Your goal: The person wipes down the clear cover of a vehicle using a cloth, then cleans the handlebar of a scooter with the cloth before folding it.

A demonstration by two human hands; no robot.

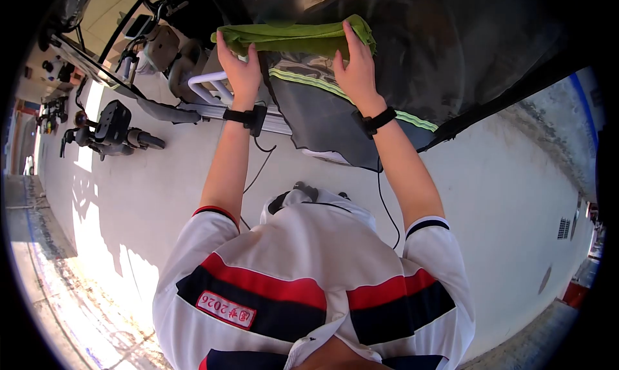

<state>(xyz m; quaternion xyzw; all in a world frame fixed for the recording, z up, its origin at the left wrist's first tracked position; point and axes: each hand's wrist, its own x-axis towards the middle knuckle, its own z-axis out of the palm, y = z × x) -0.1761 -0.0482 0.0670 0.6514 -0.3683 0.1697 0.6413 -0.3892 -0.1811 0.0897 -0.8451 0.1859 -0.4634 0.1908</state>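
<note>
A white shirt banded in red and black fills the bottom center of the frame, its red-edged badge upside down at lower left of center. At far left, sunlight streaks the pale ground, where a dark scooter stands. Toward the upper left, a beige vehicle with handlebars sits beneath a dark frame, and a white bar curves just left of the wearer's forearm.

At top center, the left hand grips the left end of a green cloth, thumb and forefinger on its near side, a black strap around the wrist. A thin cable trails below it. The cloth, folded into a long bundle, stretches crosswise between the hands in front of a dark cover. The right hand, well apart from the left, is clasped on the cloth's right end, thumb and forefinger likewise on the near side; the remaining fingers of both hands are largely hidden. A second strap circles the right wrist, with another cable hanging below.

A yellow-green strip slants across the cover beneath the hands. The cover spreads into the upper right, and a dark grate shows at far right.
</note>
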